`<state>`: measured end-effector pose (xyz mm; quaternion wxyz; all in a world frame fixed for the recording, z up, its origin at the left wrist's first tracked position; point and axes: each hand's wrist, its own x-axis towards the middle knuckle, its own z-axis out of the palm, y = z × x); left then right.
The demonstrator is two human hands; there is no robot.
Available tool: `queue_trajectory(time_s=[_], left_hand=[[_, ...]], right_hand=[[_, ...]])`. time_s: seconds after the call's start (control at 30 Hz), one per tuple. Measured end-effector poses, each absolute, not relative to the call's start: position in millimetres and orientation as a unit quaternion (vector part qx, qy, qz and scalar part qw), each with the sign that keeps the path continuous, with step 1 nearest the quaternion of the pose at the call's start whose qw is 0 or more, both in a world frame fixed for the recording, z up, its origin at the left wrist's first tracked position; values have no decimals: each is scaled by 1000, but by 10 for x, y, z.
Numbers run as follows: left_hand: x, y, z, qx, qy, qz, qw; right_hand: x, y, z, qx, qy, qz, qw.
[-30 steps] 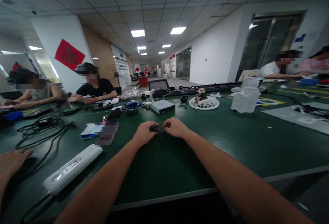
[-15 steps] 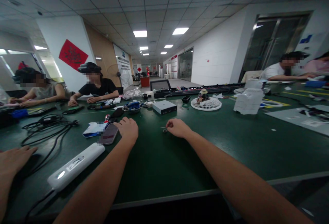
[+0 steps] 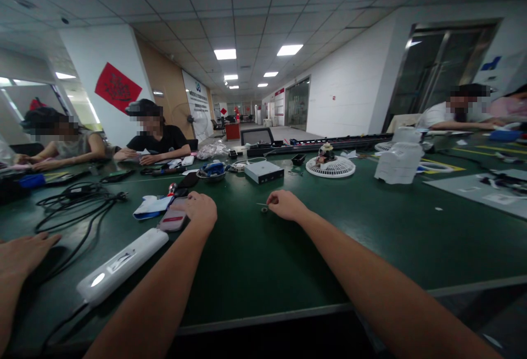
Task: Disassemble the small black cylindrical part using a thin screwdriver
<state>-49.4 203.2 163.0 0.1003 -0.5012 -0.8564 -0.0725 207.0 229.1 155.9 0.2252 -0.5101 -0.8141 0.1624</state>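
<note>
My left hand [image 3: 202,209] lies over the right edge of a phone [image 3: 173,218], its fingers loosely bent on or just above the surface and not wrapped round it. A red bar shows on the phone, which lies flat on the green table [image 3: 263,271]. In my right hand [image 3: 285,205], thumb and fingertips pinch a thin, light rod [image 3: 262,203] that points left; its exact kind is too small to tell. Just below the rod is a small round metallic part [image 3: 264,210]; whether they touch is unclear.
A white power strip [image 3: 123,265], black cables [image 3: 82,197] and a blue-white cloth [image 3: 151,207] lie left. Ahead stand a grey box-shaped drive [image 3: 263,172], a white fan grille [image 3: 330,168] and a white wrapped block [image 3: 398,161]. Another person's hand [image 3: 24,252] rests far left.
My left hand has shifted slightly left and its fingers have drawn in over the phone, whose surface looks brighter. My right hand stays in place with the rod.
</note>
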Motion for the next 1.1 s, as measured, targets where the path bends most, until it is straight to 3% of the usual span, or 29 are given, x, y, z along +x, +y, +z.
queue_trajectory(time_s=[0.23, 0.5, 0.73, 1.1], left_hand=[[-309, 1889, 1685, -581, -775, -80, 234], [-83, 1955, 1539, -718, -672, -122, 129], [70, 1942, 1460, -816, -536, -211, 47], [67, 1921, 1485, -819, -516, -246, 41]], right_hand=[[2025, 2277, 1549, -538, -785, 182, 248], [1969, 2310, 1507, -568, -781, 170, 196], [1952, 2331, 1434, -440, -794, 239, 344], [1921, 2291, 1457, -403, -796, 222, 393]])
